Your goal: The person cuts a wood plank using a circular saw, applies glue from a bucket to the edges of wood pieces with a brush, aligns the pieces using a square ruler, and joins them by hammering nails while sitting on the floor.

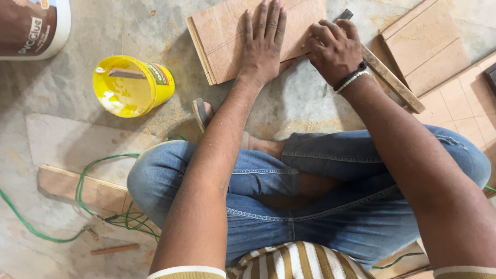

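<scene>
- Nearest the camera, a striped shirt (294, 261) and blue jeans (268, 191) are showing; the person is sitting cross-legged on the floor (72, 88), one foot in a sandal (201, 113) poking out by the knee.
- A green wire (98, 206) is lying in loops on the floor to the left, beside a wooden offcut (67, 187).
- The left hand (263, 44) is pressing flat on a wooden board (222, 36), fingers spread and straight, holding nothing.
- The board is lying on the floor just ahead of the knees, its layered edge facing left.
- The right hand (333, 49), a bracelet at its wrist, is curled tight at the board's right edge around a wooden stick (392, 80) that is running out slantwise to the right.
- A yellow bucket (132, 85) is lying tipped on its side left of the board, a scraper resting in it.
- More boards (426, 46) are lying to the far right, and a large tub (33, 26) is sitting at the far left corner.
</scene>
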